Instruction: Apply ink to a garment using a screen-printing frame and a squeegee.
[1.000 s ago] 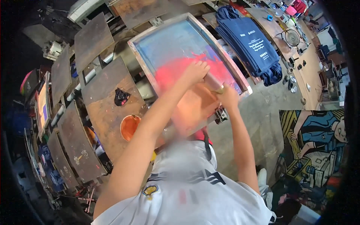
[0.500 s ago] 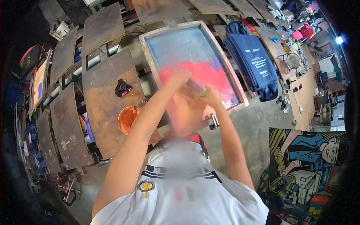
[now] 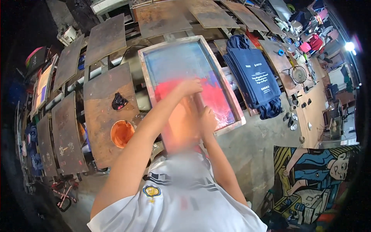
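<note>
Both your hands — left hand (image 3: pixel 190 86) and right hand (image 3: pixel 208 119) — have their fingers closed round the squeegee (image 3: pixel 199 102), lying across the red-inked printing screen (image 3: pixel 185 62) between them.

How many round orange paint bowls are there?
1. The orange paint bowl sits on a brown board on the person's left, beside the framed screen that both hands press on. Others may be hidden.
</note>
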Motion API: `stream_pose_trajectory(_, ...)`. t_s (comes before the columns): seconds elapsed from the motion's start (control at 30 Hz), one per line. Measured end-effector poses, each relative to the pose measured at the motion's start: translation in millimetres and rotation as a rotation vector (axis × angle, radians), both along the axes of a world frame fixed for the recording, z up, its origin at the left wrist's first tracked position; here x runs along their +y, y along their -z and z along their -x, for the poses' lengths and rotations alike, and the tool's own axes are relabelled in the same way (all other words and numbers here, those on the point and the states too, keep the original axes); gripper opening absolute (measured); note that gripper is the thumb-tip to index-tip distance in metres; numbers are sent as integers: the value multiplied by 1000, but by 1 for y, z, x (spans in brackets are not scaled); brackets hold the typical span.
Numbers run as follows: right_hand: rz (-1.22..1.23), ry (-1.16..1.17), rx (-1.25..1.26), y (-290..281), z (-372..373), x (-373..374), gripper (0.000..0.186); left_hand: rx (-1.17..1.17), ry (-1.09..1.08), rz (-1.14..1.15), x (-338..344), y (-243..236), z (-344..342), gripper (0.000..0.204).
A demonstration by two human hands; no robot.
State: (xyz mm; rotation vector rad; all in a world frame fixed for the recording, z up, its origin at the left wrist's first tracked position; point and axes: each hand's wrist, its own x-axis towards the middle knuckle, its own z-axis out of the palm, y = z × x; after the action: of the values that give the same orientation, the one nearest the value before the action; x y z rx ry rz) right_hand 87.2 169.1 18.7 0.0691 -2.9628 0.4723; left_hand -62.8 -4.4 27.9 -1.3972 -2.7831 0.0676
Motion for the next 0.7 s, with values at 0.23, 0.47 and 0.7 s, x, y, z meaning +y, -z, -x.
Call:
stream_pose_trajectory(0.23,-96,-229,-11,-4,51,-5,30,-97,-470,-103,-43,2,-41,67)
stream_pose_trajectory(0.47,-253,-592,9,-1,94,-39,57,35,-842,-382,-70,17,-124,63)
stream_pose_trajectory(0.7,-256,-1122,-28,-19,108,-55,67,131,-1184,-353,-31,-7,-206,59)
